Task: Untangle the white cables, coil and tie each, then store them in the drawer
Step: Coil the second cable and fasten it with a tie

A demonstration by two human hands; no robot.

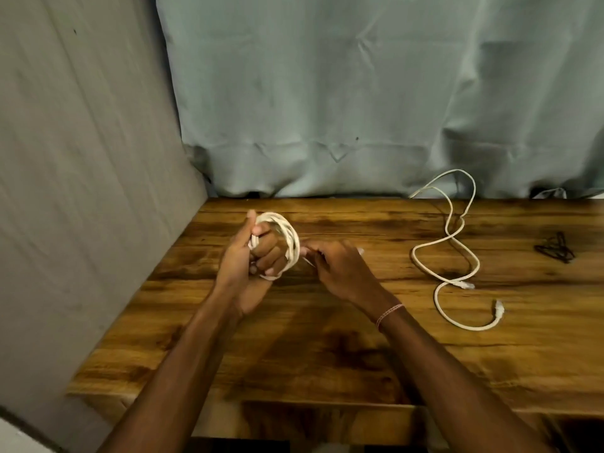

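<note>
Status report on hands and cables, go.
Left hand grips coiled cable. Right hand pinches its loose end. Second cable lies loose on table, black ties beyond. Nothing in the way.

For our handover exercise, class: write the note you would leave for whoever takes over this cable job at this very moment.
Left hand: grip closed round the coiled cable, held just above the table.
Right hand: pinches that cable's free end beside the coil.
Second cable: lies loose and uncoiled on the table to the right, with both plugs free.
Small black bundle, probably ties: far right of the table.
Done: the cables are separated and the first is coiled.
Left: tie the first, coil and tie the second, store both. No open drawer is in view.
</note>
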